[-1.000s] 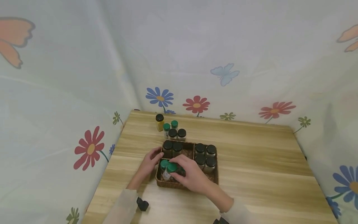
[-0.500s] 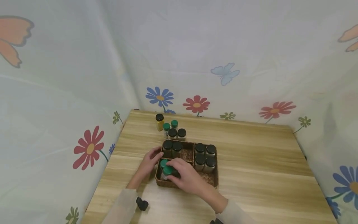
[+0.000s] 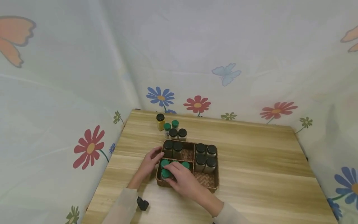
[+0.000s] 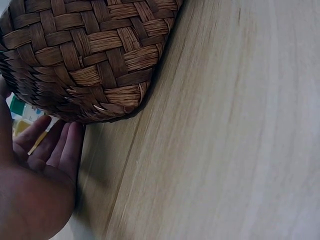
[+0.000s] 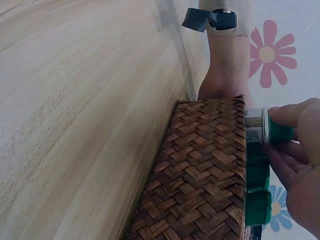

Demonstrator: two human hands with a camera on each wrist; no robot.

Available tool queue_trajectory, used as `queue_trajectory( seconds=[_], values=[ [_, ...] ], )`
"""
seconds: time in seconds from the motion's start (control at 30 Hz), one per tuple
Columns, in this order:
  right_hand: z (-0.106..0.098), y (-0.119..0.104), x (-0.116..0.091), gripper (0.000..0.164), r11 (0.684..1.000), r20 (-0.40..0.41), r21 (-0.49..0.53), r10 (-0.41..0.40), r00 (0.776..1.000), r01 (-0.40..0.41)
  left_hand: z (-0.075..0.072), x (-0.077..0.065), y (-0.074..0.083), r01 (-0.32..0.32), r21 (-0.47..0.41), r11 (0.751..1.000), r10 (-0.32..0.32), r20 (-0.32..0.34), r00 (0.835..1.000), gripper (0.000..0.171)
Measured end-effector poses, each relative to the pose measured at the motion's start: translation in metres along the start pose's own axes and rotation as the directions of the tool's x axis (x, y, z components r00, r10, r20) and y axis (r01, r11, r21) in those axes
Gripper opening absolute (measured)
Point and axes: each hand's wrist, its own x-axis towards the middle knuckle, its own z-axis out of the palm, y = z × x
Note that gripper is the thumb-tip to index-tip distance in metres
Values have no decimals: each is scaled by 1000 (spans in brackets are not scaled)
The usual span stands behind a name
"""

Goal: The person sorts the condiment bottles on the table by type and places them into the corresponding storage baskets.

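Observation:
A divided woven basket (image 3: 205, 179) sits on the wooden table, with jars standing in its compartments. My right hand (image 3: 183, 179) pinches the green cap of a small spice jar (image 3: 165, 173) in the near left compartment. In the right wrist view, this spice jar (image 5: 256, 125) rises above the basket's rim, its label and speckled contents showing; its base is hidden behind the wall. Other green caps (image 5: 257, 207) line up beside it. My left hand (image 3: 149, 160) rests against the basket's left side, its fingers (image 4: 70, 145) nearly straight at the woven wall.
Black-capped jars (image 3: 206, 158) fill part of the right compartment; two more black-capped jars (image 3: 172, 149) stand in the back left one. Behind the basket are two black-capped jars (image 3: 177, 133), two green-capped jars (image 3: 171, 127) and a yellow jar (image 3: 160, 123). Flowered cloth (image 3: 229, 99) hangs around the table.
My right hand has moved left and down with the green-capped spice jar, from above the compartment to its near left corner. My left hand has stayed at the basket's side.

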Motion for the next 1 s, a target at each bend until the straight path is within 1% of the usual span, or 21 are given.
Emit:
queue_trajectory(
  seconds=[0.13, 0.27, 0.63, 0.83, 1.0],
  values=[
    [7, -1, -2, 43, 998, -2, -54, -30, 1000, 30, 0, -2, 0, 7, -3, 1000, -7, -4, 1000, 55],
    [13, -2, -4, 43, 995, 0, -100, -28, 1000, 28, 0, -3, 0, 10, 3, 1000, -10, 5, 1000, 56],
    [22, -4, -4, 45, 996, -54, -90, 14, 998, -19, 0, -4, 4, 7, 16, 1000, -7, 5, 1000, 57],
    [26, -5, -4, 44, 996, -65, -66, 48, 997, -52, 0, -4, 7, 3, 6, 1000, -3, 4, 1000, 56],
    [31, -4, -5, 45, 995, -88, -80, 49, 995, -56, -1, -5, 8, 13, -1, 1000, -13, 6, 1000, 56]
  ],
)
